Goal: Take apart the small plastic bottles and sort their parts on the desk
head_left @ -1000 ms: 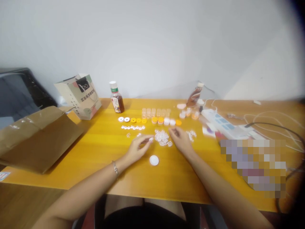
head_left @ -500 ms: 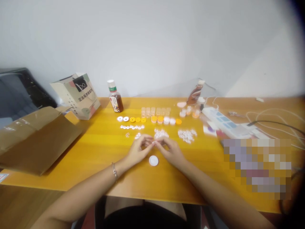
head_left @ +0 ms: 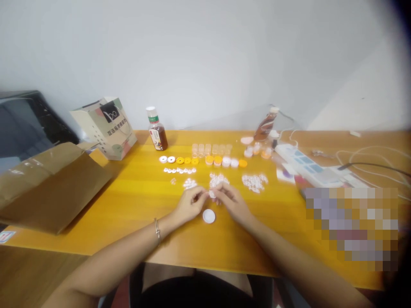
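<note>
My left hand point(head_left: 193, 202) and my right hand point(head_left: 231, 202) meet fingertip to fingertip above the middle of the table. Both are closed in a pinch on a small white plastic piece point(head_left: 212, 193), whose exact kind is too small to make out. Just below them, a round white lid point(head_left: 209, 216) lies on the wooden table. Beyond my fingers are loose heaps: small white pieces point(head_left: 189, 184), clear-white pieces point(head_left: 218, 179) partly behind my right hand, and more clear-white pieces point(head_left: 254, 182) farther right.
Farther back stand rows of small white parts point(head_left: 180, 170), yellow rings point(head_left: 187, 161), orange lids point(head_left: 218, 161) and clear cups point(head_left: 208, 149). Two brown-liquid bottles point(head_left: 158, 136) flank them. A cardboard box point(head_left: 54, 184) and paper bag point(head_left: 112, 132) occupy the left; a power strip point(head_left: 298, 162) with cables, the right.
The view has shifted slightly. My left fingers have curled in more, uncovering the white heap behind them. The small white piece between my fingertips now shows more plainly.
</note>
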A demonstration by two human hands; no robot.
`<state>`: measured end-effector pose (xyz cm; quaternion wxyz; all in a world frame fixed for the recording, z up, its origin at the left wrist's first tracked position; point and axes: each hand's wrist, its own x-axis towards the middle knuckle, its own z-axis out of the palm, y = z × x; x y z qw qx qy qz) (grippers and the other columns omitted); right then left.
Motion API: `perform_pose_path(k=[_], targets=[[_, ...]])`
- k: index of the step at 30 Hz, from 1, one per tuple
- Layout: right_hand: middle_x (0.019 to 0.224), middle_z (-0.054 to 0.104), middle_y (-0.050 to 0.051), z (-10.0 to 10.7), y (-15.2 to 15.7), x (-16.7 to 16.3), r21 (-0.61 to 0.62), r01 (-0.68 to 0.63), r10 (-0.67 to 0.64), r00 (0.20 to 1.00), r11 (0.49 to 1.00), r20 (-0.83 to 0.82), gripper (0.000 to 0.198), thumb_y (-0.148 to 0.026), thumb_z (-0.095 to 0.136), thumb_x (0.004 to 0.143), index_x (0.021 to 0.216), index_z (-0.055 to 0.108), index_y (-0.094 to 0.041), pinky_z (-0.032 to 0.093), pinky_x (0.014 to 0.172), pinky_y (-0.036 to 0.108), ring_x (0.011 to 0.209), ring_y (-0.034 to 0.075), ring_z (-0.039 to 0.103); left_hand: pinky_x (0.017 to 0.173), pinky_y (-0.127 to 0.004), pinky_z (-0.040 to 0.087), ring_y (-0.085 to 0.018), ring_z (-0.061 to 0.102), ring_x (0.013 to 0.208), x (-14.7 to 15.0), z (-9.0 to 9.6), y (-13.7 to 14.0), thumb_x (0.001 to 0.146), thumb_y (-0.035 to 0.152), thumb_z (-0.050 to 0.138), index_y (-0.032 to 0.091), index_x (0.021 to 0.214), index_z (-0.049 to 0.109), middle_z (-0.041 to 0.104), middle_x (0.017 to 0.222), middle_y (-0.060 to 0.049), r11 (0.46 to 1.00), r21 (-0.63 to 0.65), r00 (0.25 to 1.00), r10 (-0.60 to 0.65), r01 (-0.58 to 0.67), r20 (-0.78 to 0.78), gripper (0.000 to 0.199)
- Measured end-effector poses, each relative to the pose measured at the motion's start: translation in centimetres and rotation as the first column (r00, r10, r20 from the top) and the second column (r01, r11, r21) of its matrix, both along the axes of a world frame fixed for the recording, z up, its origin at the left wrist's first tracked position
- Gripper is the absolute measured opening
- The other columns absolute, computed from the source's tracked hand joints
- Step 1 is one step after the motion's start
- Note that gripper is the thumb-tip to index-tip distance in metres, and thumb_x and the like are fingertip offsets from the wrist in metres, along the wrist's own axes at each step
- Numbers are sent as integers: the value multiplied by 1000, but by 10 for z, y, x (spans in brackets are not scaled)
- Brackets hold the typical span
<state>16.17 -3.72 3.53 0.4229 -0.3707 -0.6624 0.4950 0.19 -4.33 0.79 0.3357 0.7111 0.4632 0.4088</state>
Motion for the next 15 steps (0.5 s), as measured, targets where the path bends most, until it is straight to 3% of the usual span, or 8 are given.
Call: perform_pose_path(k=[7,11,15], targets=[[58,54,-3,-10,7,-1,-198,-57,25,986,979,-163,17,-33,52,77,66,52,-20,38,51,23,52,11,48,58,-21,39,-10,49,59,0,-2,2,82,38,49,13,70,57,55,64,0,979,-180,978,-60,97,201,28],[60,55,-2,-10,8,0,-201,-134,91,973,970,-213,19,-37,54,78,69,53,-20,39,53,23,54,10,50,56,-20,37,-9,46,56,-4,3,2,80,42,53,13,73,58,54,63,0,941,-248,927,-133,229,352,30],[61,55,-2,-4,6,2,-170,-151,116,973,974,-200,21,-40,54,80,74,55,-20,40,54,23,54,10,50,57,-20,37,-9,46,58,-7,5,3,80,44,53,12,73,59,54,66,-1,935,-230,908,-168,271,384,33]])
